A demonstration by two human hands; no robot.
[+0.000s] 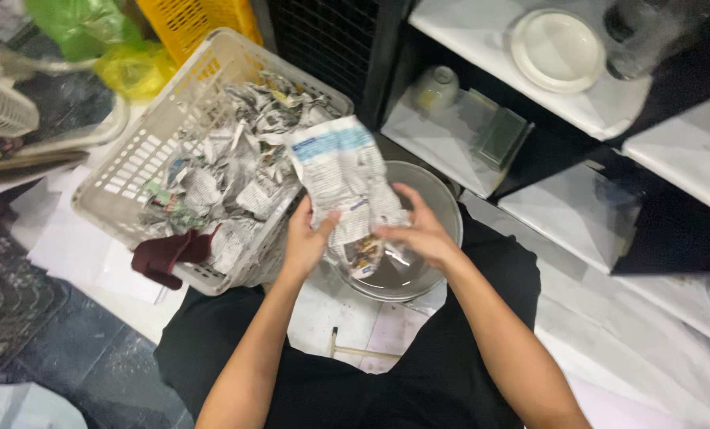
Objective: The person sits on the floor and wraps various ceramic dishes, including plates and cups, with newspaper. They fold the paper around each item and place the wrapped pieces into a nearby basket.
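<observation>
Left hand (pixel 306 238) grip clenched on lower left edge of crumpled newspaper sheet (pixel 341 179); right hand (pixel 420 230) grip clenched on its lower right edge. Sheet held upright at frame centre, above metal bowl (pixel 438 199) on floor. White plastic basket (pixel 125 171) just left, filled with crumpled newspaper (pixel 228 175); dark red cloth (pixel 164 256) draped over its near rim. White plate (pixel 557 49) seen on shelf, upper right.

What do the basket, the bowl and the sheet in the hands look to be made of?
Basket: off-white moulded plastic, going by its slotted lattice walls. Bowl: probably steel, grey with a dull sheen. Sheet: thin printed newsprint, crumpled, held by both the left hand and the right hand.
</observation>
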